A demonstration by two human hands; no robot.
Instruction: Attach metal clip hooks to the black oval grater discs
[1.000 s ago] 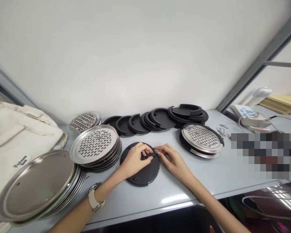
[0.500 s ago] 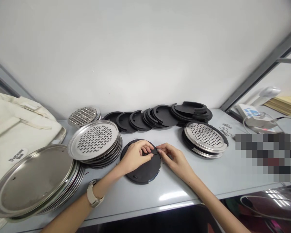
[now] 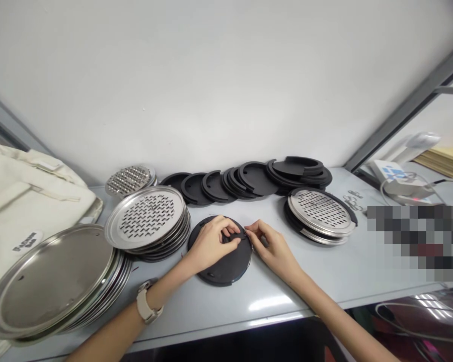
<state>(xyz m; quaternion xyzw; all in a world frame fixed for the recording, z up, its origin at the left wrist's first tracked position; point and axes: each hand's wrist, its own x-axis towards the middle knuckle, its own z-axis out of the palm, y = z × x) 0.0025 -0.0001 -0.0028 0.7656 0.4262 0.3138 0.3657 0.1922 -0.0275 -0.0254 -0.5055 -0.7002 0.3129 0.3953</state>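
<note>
A round black disc (image 3: 224,271) lies on the table in front of me, with a raised piece of rim at its upper right. My left hand (image 3: 216,243) rests over the disc, its fingers curled and its thumb pressed near that rim. At the disc's right edge, my right hand (image 3: 271,247) pinches with thumb and forefinger. Whatever sits in that pinch is too small to make out; a thin shiny bit shows just below the fingertips.
On the left stand a stack of steel grater plates (image 3: 147,216), a stack of larger metal trays (image 3: 56,281) and a cream bag (image 3: 33,196). Black rimmed discs (image 3: 258,178) line the wall. Grater plates in black holders (image 3: 320,211) and small metal rings (image 3: 353,202) lie right.
Both hands stay at the disc's upper right edge with almost the same grip. The right fingertips have shifted very slightly; the camera view has moved a little.
</note>
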